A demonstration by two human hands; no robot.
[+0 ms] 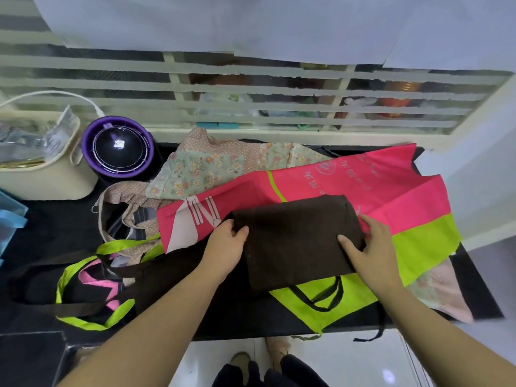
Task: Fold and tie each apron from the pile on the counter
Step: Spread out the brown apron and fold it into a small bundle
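Black counter top (55,219) beneath a louvred window (251,88), head view. A pile of aprons was spread across the counter: a floral patchwork apron (201,163) lay farthest back, and a pink and lime apron (405,208) lay over it and reached the right end. On top of the pink and lime apron rested the brown apron (298,241), already folded into a thick oblong whose long axis ran left to right, tilted slightly down toward the near right corner. The left hand (226,244) gripped the oblong's left short end, thumb on top and fingers curled round the edge. The right hand (371,247) held the right short end, its thumb pressed flat on the brown cloth and its fingers lying along and apparently round that edge; how far they reached beneath could not be seen. The fold was thus bracketed from both ends, between the two hands. A broad brown strap (167,263) trailed from the left end, passed under the left forearm and ran toward the counter's near left, so the left hand was judged the nearer one for gathering it to tie the bundle. A cream bag (47,180) and a purple bowl (117,146) stood at the back left, well apart from the work.
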